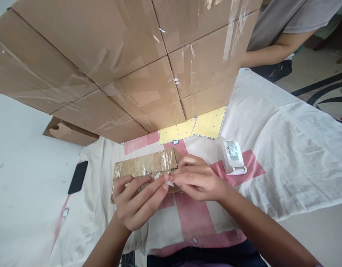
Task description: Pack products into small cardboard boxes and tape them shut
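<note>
Fingertips of the left hand [137, 202] and right hand [198, 180] pinch a scrap of clear tape [169, 183] at the near right corner of the small cardboard box [145, 166]. That box lies flat on the cloth [285, 148] just beyond the hands, brown, creased and wrapped in glossy tape. A white tape dispenser [232, 157] sits to its right, a black phone [78, 177] to its left.

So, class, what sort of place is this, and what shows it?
Probably an informal packing spot: stacked taped cartons, a tape dispenser on a cloth, and a small tape-wrapped box.
</note>
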